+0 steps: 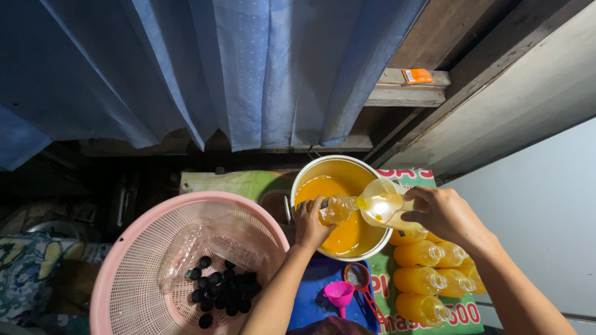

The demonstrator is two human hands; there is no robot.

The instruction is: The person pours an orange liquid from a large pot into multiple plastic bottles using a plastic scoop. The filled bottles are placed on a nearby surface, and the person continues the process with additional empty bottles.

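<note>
Tilting jug [383,208] in right hand [444,214] (left hand [308,224] gripping bottle [337,209])

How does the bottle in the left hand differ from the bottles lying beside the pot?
The held bottle is only partly filled; the lying bottles are full. It hangs tilted over the pot, gripped by the left hand; they rest flat in a row. All are clear, uncapped, holding orange liquid.

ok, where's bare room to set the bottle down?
Little room. Bare patch on the blue mat, between basket, pot and pink funnel. Green strip behind the basket, left of the pot, also free. Crowded right of the pot: filled bottles lie packed. Left hand holds the bottle; right hand tips a jug.
</note>
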